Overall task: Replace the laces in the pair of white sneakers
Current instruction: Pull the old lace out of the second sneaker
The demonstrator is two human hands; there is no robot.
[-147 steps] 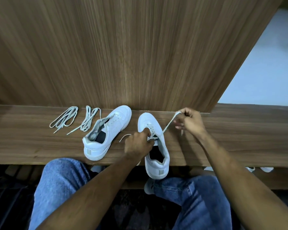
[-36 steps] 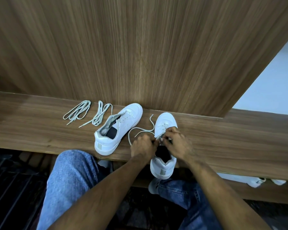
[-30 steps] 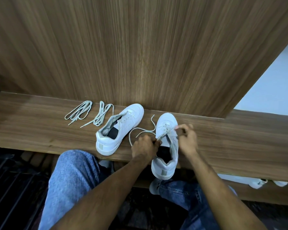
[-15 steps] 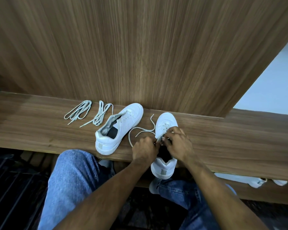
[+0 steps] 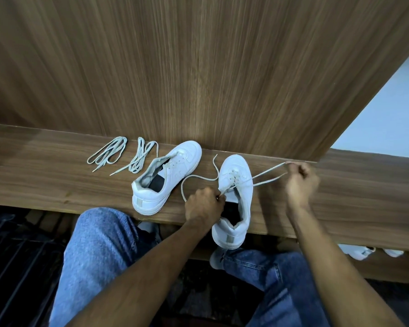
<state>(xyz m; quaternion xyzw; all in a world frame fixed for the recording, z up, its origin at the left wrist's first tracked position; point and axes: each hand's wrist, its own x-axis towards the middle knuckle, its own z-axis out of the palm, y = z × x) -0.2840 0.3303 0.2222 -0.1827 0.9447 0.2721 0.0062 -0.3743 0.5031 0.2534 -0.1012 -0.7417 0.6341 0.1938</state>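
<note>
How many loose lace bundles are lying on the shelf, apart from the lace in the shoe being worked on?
2. One lace bundle lies farthest left on the shelf; the second bundle lies right of it, beside the unlaced sneaker.

Left hand (image 5: 204, 204) hides lace grip at right sneaker (image 5: 235, 192); under-shelf shoes (image 5: 359, 252) mostly hidden.

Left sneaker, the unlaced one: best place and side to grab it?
Grip the left sneaker at its heel collar, coming from the near bench edge. It lies angled, heel toward the person, mouth gaping with no lace, so fingers can hook inside. Both laces bundles lie clear to its left.
</note>
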